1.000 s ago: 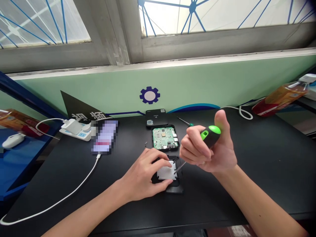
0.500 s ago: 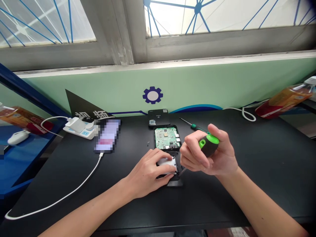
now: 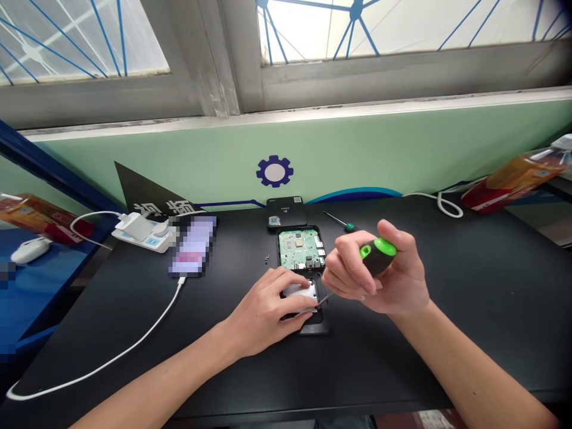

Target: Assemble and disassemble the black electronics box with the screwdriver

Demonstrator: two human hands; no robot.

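Head view — silver plate [image 3: 302,292] in black case [image 3: 318,316].

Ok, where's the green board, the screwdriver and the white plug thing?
green board [image 3: 298,245]: head view, middle of its face.
screwdriver [image 3: 384,246]: head view, green end of handle.
white plug thing [image 3: 156,237]: head view, top of the strip.

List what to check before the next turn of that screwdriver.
1. Left hand holds the black housing with its metal plate: ok.
2. Right hand has a firm grip on the screwdriver: ok.
3. Its tip is seated in a screw at the plate's edge: cannot tell, too small.
4. Loose screw lies apart from both hands: ok.
5. White cable is clear of the left forearm: ok.
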